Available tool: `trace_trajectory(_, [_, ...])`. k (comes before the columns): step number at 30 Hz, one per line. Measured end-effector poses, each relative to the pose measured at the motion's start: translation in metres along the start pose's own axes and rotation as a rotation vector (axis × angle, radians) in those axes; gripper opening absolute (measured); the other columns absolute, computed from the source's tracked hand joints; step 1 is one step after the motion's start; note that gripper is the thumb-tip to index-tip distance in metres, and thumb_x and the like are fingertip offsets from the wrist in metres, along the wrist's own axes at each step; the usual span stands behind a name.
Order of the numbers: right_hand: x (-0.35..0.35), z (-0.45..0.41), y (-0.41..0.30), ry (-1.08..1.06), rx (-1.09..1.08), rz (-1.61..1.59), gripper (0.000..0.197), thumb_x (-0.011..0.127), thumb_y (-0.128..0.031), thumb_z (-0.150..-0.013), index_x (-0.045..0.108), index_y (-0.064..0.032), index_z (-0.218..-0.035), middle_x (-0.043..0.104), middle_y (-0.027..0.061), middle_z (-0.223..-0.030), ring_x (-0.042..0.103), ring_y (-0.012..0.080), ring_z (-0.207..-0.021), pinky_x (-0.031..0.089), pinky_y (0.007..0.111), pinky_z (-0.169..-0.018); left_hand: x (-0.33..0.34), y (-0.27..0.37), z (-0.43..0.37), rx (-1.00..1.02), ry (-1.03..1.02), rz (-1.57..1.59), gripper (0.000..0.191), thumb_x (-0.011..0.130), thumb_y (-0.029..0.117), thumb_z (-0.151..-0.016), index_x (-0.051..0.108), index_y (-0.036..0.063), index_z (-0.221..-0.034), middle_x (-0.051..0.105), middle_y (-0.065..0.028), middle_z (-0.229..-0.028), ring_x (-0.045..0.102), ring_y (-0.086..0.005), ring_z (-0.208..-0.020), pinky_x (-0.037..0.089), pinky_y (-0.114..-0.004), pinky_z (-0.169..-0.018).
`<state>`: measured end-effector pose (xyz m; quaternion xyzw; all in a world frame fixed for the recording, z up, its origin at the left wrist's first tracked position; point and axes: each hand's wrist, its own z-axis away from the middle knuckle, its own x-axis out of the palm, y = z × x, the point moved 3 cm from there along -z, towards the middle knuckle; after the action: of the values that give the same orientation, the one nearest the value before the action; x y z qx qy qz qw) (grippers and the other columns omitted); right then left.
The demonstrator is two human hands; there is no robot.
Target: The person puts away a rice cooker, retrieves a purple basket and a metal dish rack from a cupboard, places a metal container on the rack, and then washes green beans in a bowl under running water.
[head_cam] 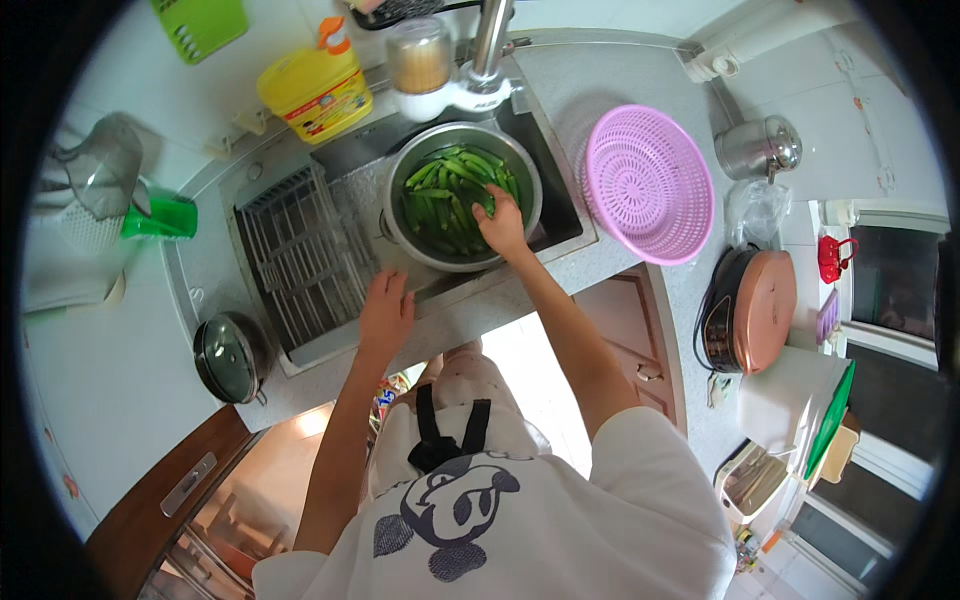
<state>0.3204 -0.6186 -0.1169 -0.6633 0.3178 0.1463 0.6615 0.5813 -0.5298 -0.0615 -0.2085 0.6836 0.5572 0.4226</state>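
A round metal pot (531,154) stands in the sink (559,217), holding green pods (442,199) that seem to lie in water. My right hand (502,225) reaches over the pot's near right rim, with thumb and fingertips at the pods. Green shows between thumb and fingers, but whether a pod is gripped there is unclear. My left hand (386,311) is empty over the sink's front edge, its fingers slightly apart. It is left of the pot and close to a metal dish rack (300,247) across the sink's left part.
On the right counter sits a pink plastic colander (645,184), with an electric pan (765,311) beyond. Behind the sink stand a faucet (491,45), a toothpick jar (420,64) and a yellow detergent jug (319,94). A lidded pot (229,358) is at left.
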Motion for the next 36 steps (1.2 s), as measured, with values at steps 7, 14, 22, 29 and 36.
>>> trace_trajectory(7, [-0.071, -0.149, -0.063, 0.243, -0.393, 0.533, 0.066, 0.053, -0.004, -0.086, 0.032, -0.0039, -0.149, 0.026, 0.0138, -0.158, 0.026, 0.0351, -0.145, 0.023, 0.057, -0.115, 0.011, 0.024, -0.044, 0.041, -0.032, 0.119, 0.032, 0.058, 0.009, -0.091, 0.057, -0.0016, -0.121, 0.054, -0.0208, -0.123, 0.056, -0.0409, -0.107, 0.049, -0.046, -0.089])
trace_trajectory(14, [-0.084, -0.258, -0.01, 0.117, -0.34, 1.283, 0.056, 0.036, -0.02, -0.099, 0.026, -0.016, -0.155, 0.017, -0.0065, -0.163, 0.022, 0.0166, -0.148, 0.016, 0.055, -0.118, 0.026, 0.055, -0.09, -0.108, -0.083, 0.242, 0.03, 0.056, 0.011, -0.095, 0.058, -0.0023, -0.122, 0.057, -0.0203, -0.12, 0.06, -0.0379, -0.099, 0.049, -0.043, -0.083])
trace_trajectory(22, [-0.081, -0.26, -0.005, 0.017, -0.28, 0.968, 0.074, 0.056, -0.015, -0.089, 0.023, -0.0153, -0.155, 0.013, -0.0026, -0.164, 0.022, 0.0217, -0.148, 0.023, 0.056, -0.116, 0.042, 0.031, -0.078, -0.282, -0.084, 0.295, 0.031, 0.056, 0.012, -0.095, 0.059, -0.0021, -0.121, 0.057, -0.0212, -0.12, 0.061, -0.0383, -0.093, 0.049, -0.043, -0.084])
trace_trajectory(29, [-0.093, -0.247, -0.024, 0.014, -0.265, 0.793, 0.072, 0.058, -0.014, -0.085, 0.03, -0.0105, -0.152, 0.021, 0.0033, -0.162, 0.028, 0.027, -0.145, 0.029, 0.06, -0.111, 0.061, 0.008, -0.066, -0.218, -0.028, 0.197, 0.031, 0.056, 0.012, -0.093, 0.06, -0.0024, -0.12, 0.058, -0.0221, -0.119, 0.059, -0.0411, -0.104, 0.048, -0.043, -0.088])
trace_trajectory(36, [-0.063, -0.107, -0.031, 0.054, -0.448, 0.347, 0.042, 0.057, -0.004, -0.081, 0.057, 0.0063, -0.122, 0.05, 0.028, -0.135, 0.047, 0.043, -0.126, 0.039, 0.052, -0.105, 0.07, -0.004, -0.068, -0.196, -0.082, 0.161, 0.034, 0.057, 0.013, -0.092, 0.058, -0.0013, -0.124, 0.056, -0.0216, -0.126, 0.057, -0.0401, -0.11, 0.047, -0.044, -0.093])
